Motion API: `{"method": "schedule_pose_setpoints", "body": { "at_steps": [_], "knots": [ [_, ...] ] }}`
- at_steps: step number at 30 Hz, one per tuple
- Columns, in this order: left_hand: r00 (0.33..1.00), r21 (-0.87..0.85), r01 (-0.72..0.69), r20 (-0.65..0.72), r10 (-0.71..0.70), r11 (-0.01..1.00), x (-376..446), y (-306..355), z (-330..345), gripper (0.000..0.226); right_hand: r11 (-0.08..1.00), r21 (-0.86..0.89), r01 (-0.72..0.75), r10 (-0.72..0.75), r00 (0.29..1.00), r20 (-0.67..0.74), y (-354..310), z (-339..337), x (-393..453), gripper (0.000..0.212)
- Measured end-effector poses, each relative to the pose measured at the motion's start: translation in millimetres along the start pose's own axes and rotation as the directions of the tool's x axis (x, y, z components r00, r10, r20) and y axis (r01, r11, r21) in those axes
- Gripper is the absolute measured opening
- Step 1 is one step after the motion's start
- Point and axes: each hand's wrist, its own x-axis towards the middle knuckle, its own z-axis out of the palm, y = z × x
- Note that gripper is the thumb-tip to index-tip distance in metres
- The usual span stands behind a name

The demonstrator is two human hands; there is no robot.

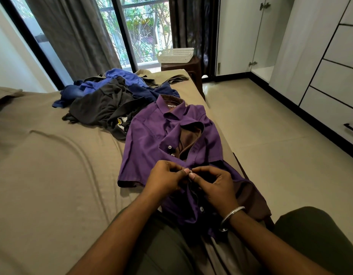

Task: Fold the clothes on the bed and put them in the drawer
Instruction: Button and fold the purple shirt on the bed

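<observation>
A purple short-sleeved shirt [150, 139] lies face up along the right edge of the bed [52, 165], collar away from me, its front partly unbuttoned. My left hand [164, 178] and my right hand [215, 187] meet at the shirt's placket near its middle. Both pinch the fabric at a button, fingertips touching. A silver bangle sits on my right wrist. Behind the shirt lies a heap of blue, black and dark clothes [112, 96].
A white wardrobe with drawers [338, 76] lines the right wall, one cupboard door ajar. A white plastic basket [175, 55] sits on a brown stool beyond the bed. Tiled floor [270, 135] runs between bed and wardrobe. Curtains and a window are at the back.
</observation>
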Motion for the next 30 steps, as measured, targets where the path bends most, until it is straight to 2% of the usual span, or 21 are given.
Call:
{"method": "schedule_pose_setpoints", "body": {
  "at_steps": [6,12,14,16,19,22,26,28,30],
  "knots": [
    [0.995,0.031,0.051,0.090,-0.053,0.998,-4,6,2,0.018,0.997,0.047,-0.056,0.054,0.998,0.038,-1,2,1,0.010],
    [0.982,0.101,0.100,0.149,-0.115,0.990,-3,7,1,0.018,0.997,0.018,-0.069,0.069,0.997,0.030,-7,0,-2,0.003],
    [0.959,0.060,0.192,0.200,-0.200,0.980,-4,8,3,0.019,0.998,-0.033,-0.058,0.058,0.998,0.004,-6,-1,-2,0.006],
    [0.921,0.108,0.266,0.263,-0.286,0.958,-8,8,7,0.019,0.993,-0.109,-0.043,0.033,0.996,-0.087,-1,-2,-1,0.012],
    [0.855,0.281,0.281,0.361,-0.372,0.918,-12,5,13,0.014,0.953,-0.300,-0.046,-0.027,0.972,-0.233,3,-4,1,0.011],
    [0.821,0.343,0.280,0.399,-0.409,0.896,-12,3,15,0.014,0.876,-0.481,-0.024,-0.097,0.970,-0.224,2,-4,0,0.014],
    [0.887,0.346,0.241,0.302,-0.351,0.907,-8,1,16,0.024,0.772,-0.635,0.012,-0.125,0.983,-0.133,6,-3,2,0.017],
    [0.952,0.393,0.171,0.172,-0.254,0.904,-3,-3,12,0.030,0.744,-0.668,0.018,-0.116,0.988,-0.102,6,-3,4,0.018],
    [0.996,0.440,0.082,-0.015,-0.083,0.894,3,-5,8,0.026,0.724,-0.689,0.031,-0.122,0.989,-0.084,5,-2,7,0.019]
  ]
}}
